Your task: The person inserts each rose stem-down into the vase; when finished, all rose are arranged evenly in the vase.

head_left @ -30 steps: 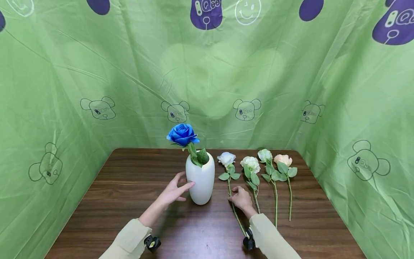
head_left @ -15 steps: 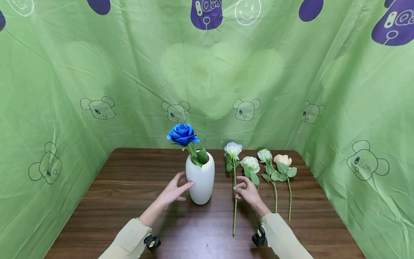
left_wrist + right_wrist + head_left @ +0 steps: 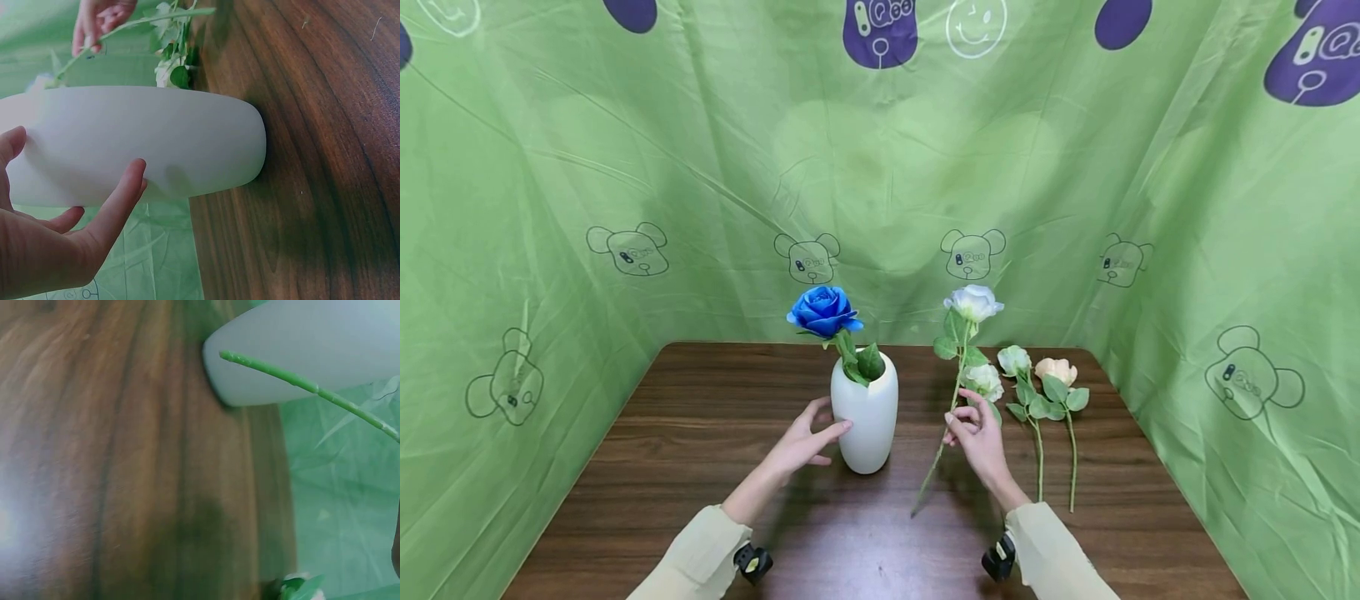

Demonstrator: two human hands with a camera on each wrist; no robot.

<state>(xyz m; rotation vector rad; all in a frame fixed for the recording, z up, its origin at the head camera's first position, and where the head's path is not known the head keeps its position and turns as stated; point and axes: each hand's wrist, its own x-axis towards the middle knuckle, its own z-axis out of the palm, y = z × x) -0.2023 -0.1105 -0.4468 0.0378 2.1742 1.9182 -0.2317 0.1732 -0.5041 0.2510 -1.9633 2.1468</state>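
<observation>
A white vase stands upright on the wooden table, with a blue rose and its leaves at the mouth. My left hand rests against the vase's left side, thumb and fingers spread; in the left wrist view, the thumb lies along the white wall. To the right of the vase, my right hand pinches the stem of a pale blue-white artificial rose, raised off the table and tilted, bloom up. The right wrist view shows its green stem in front of the vase, with the hand mostly out of frame.
On the table, right of the raised flower, lie a cream-white flower, partly hidden by my right hand, a pale green-white one and a peach one. A green printed curtain encloses the back and sides.
My right hand has lifted the pale blue-white rose from the table, moving it up and slightly right while its stem tilts toward the vase. My left hand and the vase have stayed put.
</observation>
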